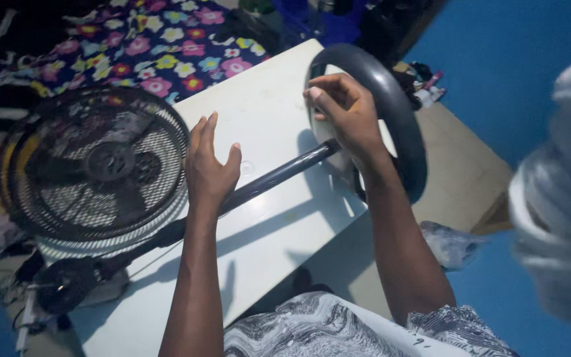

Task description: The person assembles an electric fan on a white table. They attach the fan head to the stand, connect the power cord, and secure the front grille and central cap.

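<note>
Fingers of left hand (pixel 209 168) spread over one pole (pixel 279 175); right hand (pixel 345 112) pinching one round base (pixel 398 112); one fan head (pixel 94 165).

Flowered cloth (pixel 160 39) — crumpled plastic bag (pixel 451 243)

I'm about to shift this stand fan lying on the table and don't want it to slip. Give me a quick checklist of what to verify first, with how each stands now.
1. Left hand on the pole: not ok; open, resting over it, fingers spread.
2. Right hand holding the round base: ok; fingers at its rim.
3. Pole supported by the white table: ok.
4. Fan head supported: not ok; it overhangs the table's edge.
5. Cable near the motor housing free: cannot tell.
</note>
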